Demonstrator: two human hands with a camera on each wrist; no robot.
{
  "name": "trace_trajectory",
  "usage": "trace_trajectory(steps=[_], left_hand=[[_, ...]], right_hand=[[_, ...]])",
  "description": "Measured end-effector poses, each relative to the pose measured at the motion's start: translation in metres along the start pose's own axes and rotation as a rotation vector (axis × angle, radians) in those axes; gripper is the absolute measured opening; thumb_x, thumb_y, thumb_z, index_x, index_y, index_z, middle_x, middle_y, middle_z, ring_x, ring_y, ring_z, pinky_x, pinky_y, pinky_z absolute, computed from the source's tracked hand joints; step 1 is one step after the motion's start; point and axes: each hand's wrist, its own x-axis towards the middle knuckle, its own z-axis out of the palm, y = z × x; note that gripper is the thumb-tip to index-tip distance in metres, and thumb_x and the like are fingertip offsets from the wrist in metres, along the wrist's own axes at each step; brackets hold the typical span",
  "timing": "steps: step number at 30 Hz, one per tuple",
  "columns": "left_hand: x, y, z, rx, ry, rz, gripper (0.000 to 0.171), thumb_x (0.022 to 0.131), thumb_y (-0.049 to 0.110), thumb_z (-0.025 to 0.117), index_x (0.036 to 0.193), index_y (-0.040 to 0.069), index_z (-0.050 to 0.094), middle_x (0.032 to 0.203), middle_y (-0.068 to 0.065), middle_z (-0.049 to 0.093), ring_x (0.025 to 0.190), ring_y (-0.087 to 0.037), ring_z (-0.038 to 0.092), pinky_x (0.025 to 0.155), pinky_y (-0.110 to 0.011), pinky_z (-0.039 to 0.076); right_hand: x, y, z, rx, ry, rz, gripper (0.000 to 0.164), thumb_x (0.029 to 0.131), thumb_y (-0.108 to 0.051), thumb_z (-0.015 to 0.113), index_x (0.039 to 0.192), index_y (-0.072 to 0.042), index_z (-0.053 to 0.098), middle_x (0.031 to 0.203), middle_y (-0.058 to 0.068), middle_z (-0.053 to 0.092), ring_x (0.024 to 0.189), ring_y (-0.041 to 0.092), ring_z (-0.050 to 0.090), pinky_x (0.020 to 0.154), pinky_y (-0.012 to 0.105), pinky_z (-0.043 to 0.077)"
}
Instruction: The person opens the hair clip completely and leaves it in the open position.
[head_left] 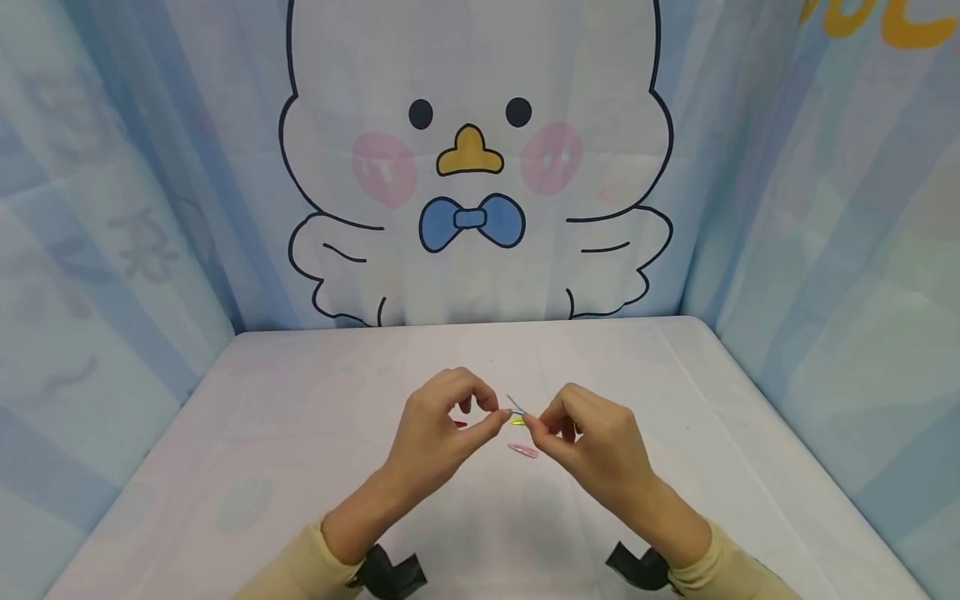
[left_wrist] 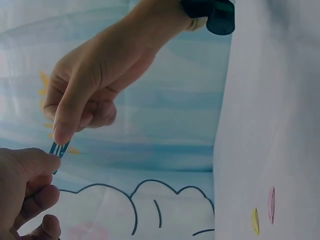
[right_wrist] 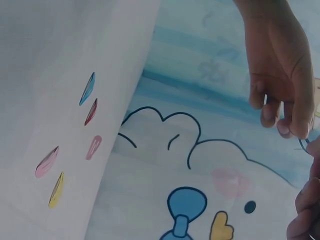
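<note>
A small blue snap hair clip (head_left: pixel 517 409) is held up above the table between both hands, its two legs sprung apart. My left hand (head_left: pixel 442 425) pinches one end with thumb and forefinger. At the other end, the thumb and curled forefinger of my right hand (head_left: pixel 596 437) grip it. The left wrist view shows the clip (left_wrist: pixel 59 149) more closely, with slots along it. Below the hands lie a yellow clip (head_left: pixel 517 422), a pink clip (head_left: pixel 523 451) and a red clip (head_left: pixel 460 424) partly hidden by the left hand.
In the right wrist view, several clips lie spread on the white tabletop (right_wrist: pixel 60 50): a blue one (right_wrist: pixel 87 89), a red one, two pink ones and a yellow one (right_wrist: pixel 56 190). Printed curtains (head_left: pixel 472 275) stand behind the table and along both sides.
</note>
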Motion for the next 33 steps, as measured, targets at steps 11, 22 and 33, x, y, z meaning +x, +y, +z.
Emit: trace_trajectory(steps=[11, 22, 33], left_hand=[[-0.001, -0.001, -0.003, 0.018, -0.005, -0.048, 0.015, 0.084, 0.016, 0.087, 0.087, 0.017, 0.073, 0.084, 0.010, 0.071, 0.081, -0.007, 0.054, 0.068, -0.025, 0.047], [-0.003, -0.007, -0.004, 0.058, -0.006, -0.071, 0.011, 0.084, 0.015, 0.087, 0.087, 0.018, 0.076, 0.084, 0.011, 0.072, 0.082, -0.007, 0.056, 0.069, -0.024, 0.049], [-0.007, -0.017, -0.005, 0.105, -0.017, -0.126, 0.009, 0.086, 0.014, 0.085, 0.088, 0.018, 0.078, 0.084, 0.010, 0.073, 0.081, -0.007, 0.056, 0.070, -0.025, 0.049]], right_hand=[[0.000, 0.003, 0.001, -0.012, 0.010, 0.004, 0.018, 0.081, -0.010, 0.081, 0.083, -0.014, 0.065, 0.074, -0.007, 0.065, 0.056, 0.004, 0.048, 0.052, 0.012, 0.039], [0.001, 0.007, 0.006, -0.066, -0.001, 0.010, 0.023, 0.075, -0.005, 0.082, 0.088, -0.015, 0.067, 0.078, -0.008, 0.066, 0.058, 0.002, 0.049, 0.051, 0.010, 0.037], [-0.002, 0.023, 0.017, -0.088, -0.077, 0.058, 0.019, 0.078, -0.004, 0.080, 0.087, -0.013, 0.066, 0.078, -0.006, 0.065, 0.060, 0.002, 0.048, 0.051, 0.012, 0.037]])
